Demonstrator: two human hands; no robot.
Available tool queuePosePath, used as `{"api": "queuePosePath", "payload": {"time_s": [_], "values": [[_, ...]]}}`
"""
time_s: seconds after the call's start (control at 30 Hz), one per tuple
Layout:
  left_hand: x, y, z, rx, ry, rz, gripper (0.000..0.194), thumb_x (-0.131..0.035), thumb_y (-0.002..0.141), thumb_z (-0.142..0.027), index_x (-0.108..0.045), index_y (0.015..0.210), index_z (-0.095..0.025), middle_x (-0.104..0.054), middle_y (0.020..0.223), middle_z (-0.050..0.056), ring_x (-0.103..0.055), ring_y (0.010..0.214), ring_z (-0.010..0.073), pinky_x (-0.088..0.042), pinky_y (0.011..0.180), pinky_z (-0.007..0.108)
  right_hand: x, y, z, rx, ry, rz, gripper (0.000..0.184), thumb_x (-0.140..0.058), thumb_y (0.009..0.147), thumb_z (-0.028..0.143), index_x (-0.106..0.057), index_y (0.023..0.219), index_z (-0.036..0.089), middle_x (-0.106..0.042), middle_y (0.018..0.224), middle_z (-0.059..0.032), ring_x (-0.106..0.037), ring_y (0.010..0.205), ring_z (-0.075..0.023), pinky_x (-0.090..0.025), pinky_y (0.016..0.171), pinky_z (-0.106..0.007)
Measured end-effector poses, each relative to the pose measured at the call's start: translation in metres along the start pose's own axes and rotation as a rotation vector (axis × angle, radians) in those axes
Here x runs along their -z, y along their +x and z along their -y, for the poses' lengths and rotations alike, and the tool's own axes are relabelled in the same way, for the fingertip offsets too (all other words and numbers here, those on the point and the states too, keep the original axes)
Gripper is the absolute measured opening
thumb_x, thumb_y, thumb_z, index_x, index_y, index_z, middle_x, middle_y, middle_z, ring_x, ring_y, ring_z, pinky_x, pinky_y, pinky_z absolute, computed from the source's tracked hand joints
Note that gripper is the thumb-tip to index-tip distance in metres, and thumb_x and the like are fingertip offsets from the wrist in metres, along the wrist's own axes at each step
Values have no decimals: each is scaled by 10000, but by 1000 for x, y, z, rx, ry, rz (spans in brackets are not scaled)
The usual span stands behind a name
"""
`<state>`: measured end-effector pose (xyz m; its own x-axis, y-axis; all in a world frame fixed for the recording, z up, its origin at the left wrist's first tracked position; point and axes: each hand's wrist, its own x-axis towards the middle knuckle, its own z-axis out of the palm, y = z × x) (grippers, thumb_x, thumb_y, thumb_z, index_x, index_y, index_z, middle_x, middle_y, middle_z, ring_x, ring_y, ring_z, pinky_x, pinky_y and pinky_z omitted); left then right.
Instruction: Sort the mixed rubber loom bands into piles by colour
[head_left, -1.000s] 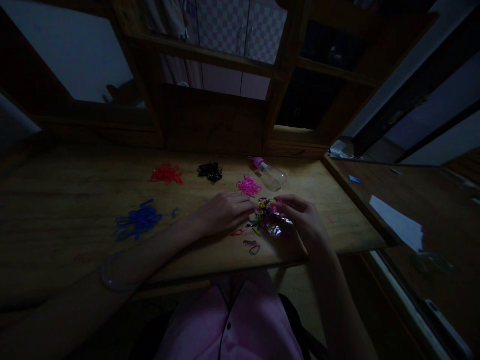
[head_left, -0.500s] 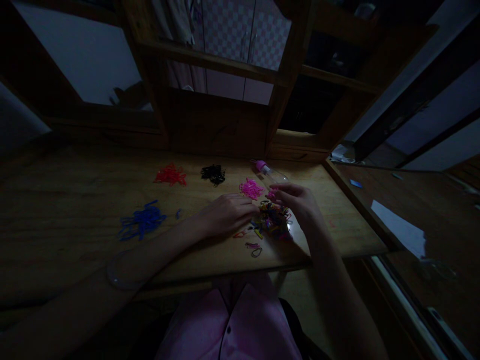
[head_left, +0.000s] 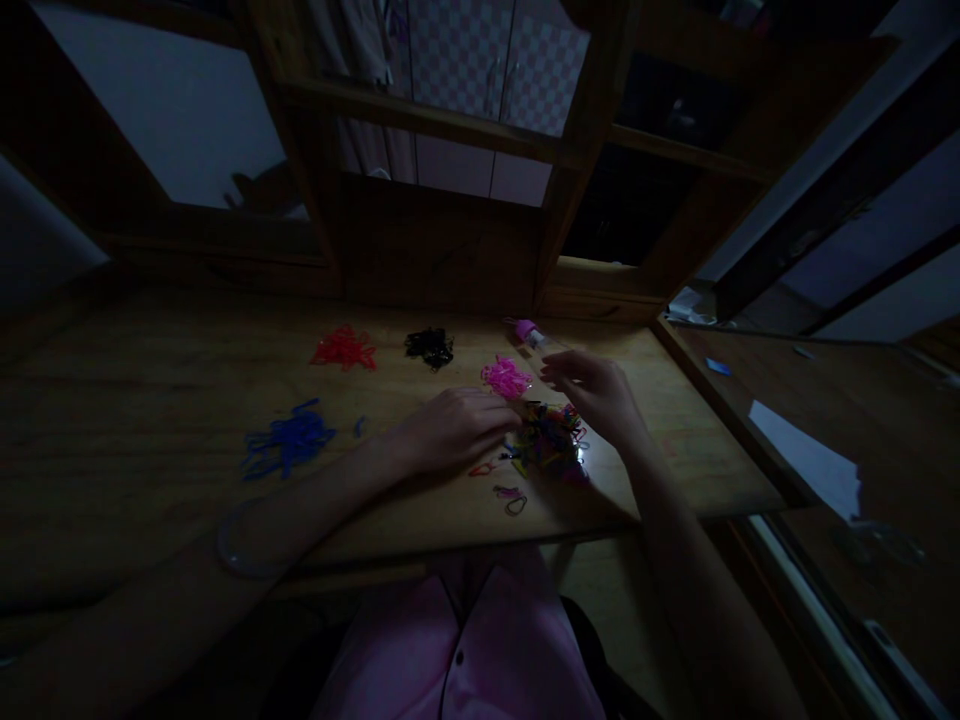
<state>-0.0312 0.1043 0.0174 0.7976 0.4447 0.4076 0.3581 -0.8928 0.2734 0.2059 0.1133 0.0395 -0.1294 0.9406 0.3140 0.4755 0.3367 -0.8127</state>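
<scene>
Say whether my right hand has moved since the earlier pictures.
Yes: judged against the bottle, the right hand has moved forward, from the multicoloured heap toward that bottle.

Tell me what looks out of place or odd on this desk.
A small blue piece lies apart from the blue pile, like a stray. A few loose bands lie outside the mixed pile, nearer the front of the desk. The bottle lies on its side instead of standing.
</scene>
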Motion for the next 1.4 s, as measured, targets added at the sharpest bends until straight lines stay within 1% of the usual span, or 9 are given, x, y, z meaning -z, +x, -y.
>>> {"api": "queuePosePath", "payload": {"time_s": [0.1, 0.2, 0.4, 0.6, 0.77, 1.0, 1.13, 1.3, 1.4], "values": [[0, 0, 0, 13, 24, 16, 193, -498, 960, -205, -663, 1057, -182, -694, 951, 56, -627, 858, 180, -451, 782, 298, 15, -20, -3, -4, -124, 19, 216, -598, 889, 313, -724, 1024, 202, -742, 987, -75, -709, 886, -233, -584, 765, -376], [0, 0, -1, 24, 16, 25, 199, -492, 965, -213, -658, 1071, -183, -690, 972, 59, -620, 874, 180, -452, 787, 299, 22, -31, -2, 42, -236, 121, 235, -568, 928, 325, -712, 1082, 221, -723, 1065, -70, -683, 958, -231, -557, 835, -380], [0, -1, 2, 23, -16, -3, 200, -488, 968, -205, -646, 1088, -184, -681, 973, 55, -614, 873, 171, -449, 776, 291, 11, -29, 4, 102, -251, 315, 404, -365, 1030, 417, -721, 1082, 233, -690, 1096, -60, -628, 1042, -220, -459, 978, -384], [-2, -2, 7, -6, -17, -33, 210, -509, 948, -184, -638, 1114, -188, -690, 1014, 55, -631, 908, 179, -459, 800, 292, 9, -35, 1, -20, -133, 320, 516, -318, 1016, 530, -735, 1065, 230, -676, 1084, -62, -614, 1054, -231, -439, 996, -384], [-1, -2, 9, -6, -12, -17, 203, -514, 943, -191, -636, 1106, -183, -688, 1014, 56, -631, 911, 183, -466, 804, 296, 25, -40, 3, -111, -70, 358, 474, -351, 1008, 532, -706, 1124, 239, -699, 1082, -43, -632, 1044, -229, -466, 959, -365], [0, -2, 8, -4, 34, -30, 201, -504, 946, -198, -639, 1093, -176, -676, 999, 64, -628, 891, 182, -464, 779, 290, 53, -38, -13, -148, -264, 217, 386, -457, 978, 492, -706, 1096, 221, -709, 1067, -69, -651, 995, -237, -494, 863, -343], [0, -2, 9, 2, 37, -12, 211, -495, 955, -204, -633, 1112, -177, -666, 1024, 66, -626, 914, 181, -463, 788, 285, 52, -44, -23, -155, -323, 246, 357, -483, 966, 465, -727, 1007, 209, -709, 1017, -81, -663, 922, -230, -513, 795, -335], [0, -2, 9, -2, 29, -3, 212, -483, 961, -203, -635, 1106, -176, -661, 998, 65, -624, 897, 176, -464, 771, 279, 48, -49, -25, -209, -220, 365, 346, -481, 965, 451, -729, 971, 210, -732, 961, -59, -676, 890, -220, -520, 787, -331], [0, -1, 9, -9, 26, -2, 213, -480, 964, -209, -638, 1101, -172, -659, 1003, 69, -623, 891, 175, -466, 767, 279, 52, -48, -26, -234, -193, 319, 331, -492, 955, 432, -722, 969, 193, -734, 873, -60, -681, 802, -210, -524, 722, -318]]}}
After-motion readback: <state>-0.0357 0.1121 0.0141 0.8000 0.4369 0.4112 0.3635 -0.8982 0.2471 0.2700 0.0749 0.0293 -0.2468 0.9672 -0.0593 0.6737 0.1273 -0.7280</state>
